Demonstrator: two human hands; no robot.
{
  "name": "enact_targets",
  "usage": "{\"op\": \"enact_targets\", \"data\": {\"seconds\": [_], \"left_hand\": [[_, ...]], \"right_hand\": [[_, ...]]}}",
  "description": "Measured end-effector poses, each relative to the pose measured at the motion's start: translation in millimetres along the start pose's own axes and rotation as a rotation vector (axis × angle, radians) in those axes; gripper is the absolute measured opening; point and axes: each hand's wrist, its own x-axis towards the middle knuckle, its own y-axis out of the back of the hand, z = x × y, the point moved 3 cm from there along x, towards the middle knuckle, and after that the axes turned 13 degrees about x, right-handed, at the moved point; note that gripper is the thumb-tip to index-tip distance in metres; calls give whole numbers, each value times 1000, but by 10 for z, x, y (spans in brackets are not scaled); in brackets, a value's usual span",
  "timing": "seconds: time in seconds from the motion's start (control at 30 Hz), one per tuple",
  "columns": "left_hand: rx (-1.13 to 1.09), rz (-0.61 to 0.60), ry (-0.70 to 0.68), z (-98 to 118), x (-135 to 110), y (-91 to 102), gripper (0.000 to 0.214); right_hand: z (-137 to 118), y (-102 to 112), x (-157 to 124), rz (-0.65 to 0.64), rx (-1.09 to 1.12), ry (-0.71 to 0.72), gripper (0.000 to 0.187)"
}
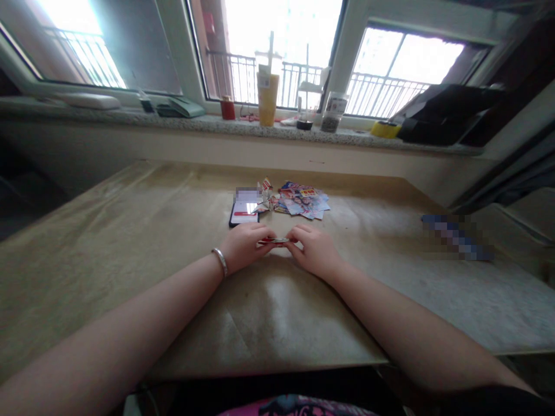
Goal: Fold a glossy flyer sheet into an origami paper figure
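My left hand (246, 245), with a silver bangle (220, 262) on its wrist, is closed on the left end of a thin, flat red-and-white thing (277, 240). At the other end, the thumb and fingers of my right hand (315, 247) pinch it. It is seen almost edge-on, low over the table, so its face is hidden and I cannot tell its kind. Just beyond my left hand lies a phone (244, 216) with a lit screen. Crumpled, torn wrappers (266, 202) touch its right side. A fanned pile of colourful printed cards (304, 201) lies farther right.
A pale, wrinkled cover lies over the table (182, 231). On the right is a partly blurred blue flat object (455, 238). Along the window sill (186, 126) stand a yellow drink cup (267, 98), a red jar (227, 108), a clear container (333, 112) and a black box (437, 118).
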Motion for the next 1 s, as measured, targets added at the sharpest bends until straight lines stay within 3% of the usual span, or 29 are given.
{"op": "enact_targets", "data": {"seconds": [0.27, 0.57, 0.8, 0.9, 1.0], "left_hand": [[-78, -18, 63, -23, 13, 33, 9], [-112, -27, 104, -14, 10, 9, 11], [-354, -65, 227, -59, 12, 8, 16], [-392, -33, 304, -77, 9, 25, 17], [-370, -12, 295, -63, 9, 38, 14]], "right_hand": [[50, -25, -1, 33, 57, -5, 10], [30, 3, 12, 20, 147, -10, 18], [106, -15, 27, 68, 259, -45, 15], [115, -28, 25, 67, 227, -51, 13], [91, -37, 18, 48, 170, -46, 8]]}}
